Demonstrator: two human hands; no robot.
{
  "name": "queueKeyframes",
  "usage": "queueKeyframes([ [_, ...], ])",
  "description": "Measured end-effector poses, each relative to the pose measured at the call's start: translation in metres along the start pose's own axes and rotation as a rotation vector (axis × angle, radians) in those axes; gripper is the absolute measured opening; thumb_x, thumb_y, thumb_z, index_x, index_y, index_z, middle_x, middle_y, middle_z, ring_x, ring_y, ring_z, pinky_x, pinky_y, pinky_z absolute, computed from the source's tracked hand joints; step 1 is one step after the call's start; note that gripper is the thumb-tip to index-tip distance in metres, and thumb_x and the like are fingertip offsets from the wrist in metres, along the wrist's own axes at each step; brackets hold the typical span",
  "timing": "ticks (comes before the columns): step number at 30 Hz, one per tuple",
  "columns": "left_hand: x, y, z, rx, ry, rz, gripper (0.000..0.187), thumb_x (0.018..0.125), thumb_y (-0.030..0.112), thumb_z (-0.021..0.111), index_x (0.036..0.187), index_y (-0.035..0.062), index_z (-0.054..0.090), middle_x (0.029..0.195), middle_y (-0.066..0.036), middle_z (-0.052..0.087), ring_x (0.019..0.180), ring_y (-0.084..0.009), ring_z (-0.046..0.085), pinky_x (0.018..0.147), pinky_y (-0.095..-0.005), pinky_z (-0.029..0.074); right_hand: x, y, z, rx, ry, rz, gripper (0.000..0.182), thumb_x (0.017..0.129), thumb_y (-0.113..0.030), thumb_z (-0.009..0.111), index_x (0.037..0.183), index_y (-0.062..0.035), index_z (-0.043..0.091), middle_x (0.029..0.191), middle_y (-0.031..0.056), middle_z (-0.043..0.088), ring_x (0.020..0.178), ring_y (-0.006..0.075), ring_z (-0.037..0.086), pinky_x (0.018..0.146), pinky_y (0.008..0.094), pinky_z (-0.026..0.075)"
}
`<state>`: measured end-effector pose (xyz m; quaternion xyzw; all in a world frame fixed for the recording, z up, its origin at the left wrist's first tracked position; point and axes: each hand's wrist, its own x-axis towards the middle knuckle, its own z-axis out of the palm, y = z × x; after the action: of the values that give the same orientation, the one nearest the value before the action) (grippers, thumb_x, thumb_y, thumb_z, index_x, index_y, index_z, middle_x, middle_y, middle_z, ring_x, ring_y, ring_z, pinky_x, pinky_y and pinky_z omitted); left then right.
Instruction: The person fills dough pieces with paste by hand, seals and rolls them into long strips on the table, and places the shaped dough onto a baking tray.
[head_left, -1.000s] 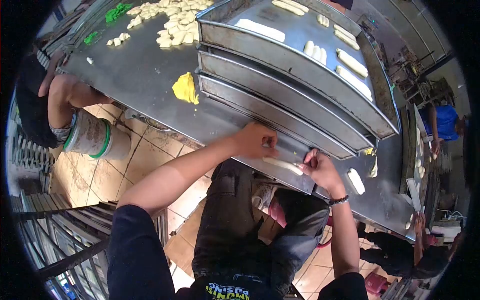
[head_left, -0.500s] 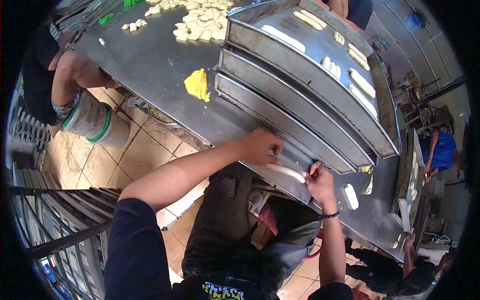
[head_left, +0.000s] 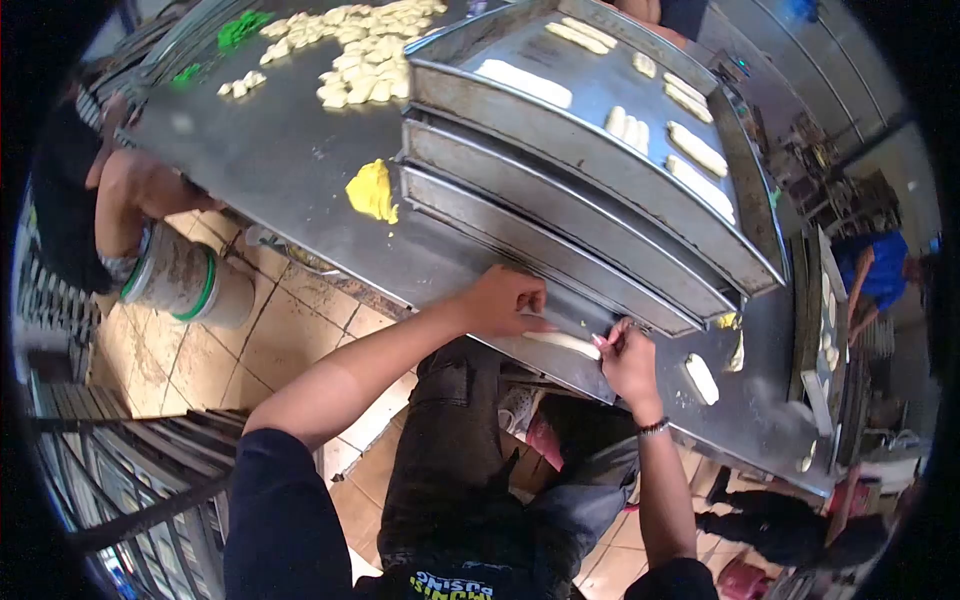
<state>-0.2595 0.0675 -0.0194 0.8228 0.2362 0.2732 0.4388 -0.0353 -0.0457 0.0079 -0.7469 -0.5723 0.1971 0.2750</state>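
Observation:
A pale, narrow dough roll [head_left: 562, 344] lies near the metal table's front edge, between my two hands. My left hand [head_left: 505, 302] is closed with its fingers curled, and its fingertips grip the roll's left end. At the right end my right hand [head_left: 629, 366] pinches the dough between thumb and fingers. To the right of that hand rests a thicker white dough piece [head_left: 702, 379]. Stacked metal trays [head_left: 560, 225] rise just beyond both hands, and the top one holds several dough rolls [head_left: 697, 149].
Yellow dough [head_left: 371, 190] sits left of the stack. Many small dough pieces [head_left: 365, 60] and green dough [head_left: 241, 29] lie farther back. Buckets [head_left: 178, 272] stand on the floor at left. Other people work at the left, the far side and the right, near another tray [head_left: 815, 375].
The view has shifted slightly, so the table and trays appear farther left. Both hands stay at the ends of the dough roll. The person at the lower right has moved an arm.

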Motion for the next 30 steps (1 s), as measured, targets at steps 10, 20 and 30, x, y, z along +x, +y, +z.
queueKeyframes([
  [10,0.003,0.009,0.007,0.190,0.074,-0.016,0.023,0.071,0.018,0.075,0.074,0.0049,0.056,0.058,-0.008,0.049,0.053,-0.0188,0.047,0.050,-0.0329,0.038,-0.004,0.010,0.020,-0.048,0.237,-0.197,0.013,0.075,0.000,0.061,0.071,0.0000,0.048,0.068,0.0215,0.054,0.068,0.0404,0.055,0.059,0.0455,0.045],
  [20,-0.018,0.030,0.007,0.276,0.107,0.055,0.025,0.071,0.010,0.072,0.094,0.0041,0.065,0.079,-0.011,0.058,0.074,-0.0248,0.054,0.069,-0.0337,0.042,-0.032,0.002,0.019,0.142,0.315,-0.451,0.014,0.075,-0.004,0.060,0.088,-0.0007,0.060,0.085,0.0194,0.061,0.081,0.0372,0.057,0.073,0.0425,0.047],
  [30,0.021,0.095,0.075,0.099,-0.094,-0.001,0.022,0.075,0.003,0.068,0.096,0.0021,0.064,0.087,-0.010,0.061,0.080,-0.0204,0.061,0.065,-0.0280,0.047,-0.074,0.040,-0.085,0.373,0.235,-0.216,0.016,0.075,-0.004,0.065,0.091,-0.0027,0.063,0.084,0.0117,0.063,0.078,0.0255,0.061,0.070,0.0344,0.048],
])
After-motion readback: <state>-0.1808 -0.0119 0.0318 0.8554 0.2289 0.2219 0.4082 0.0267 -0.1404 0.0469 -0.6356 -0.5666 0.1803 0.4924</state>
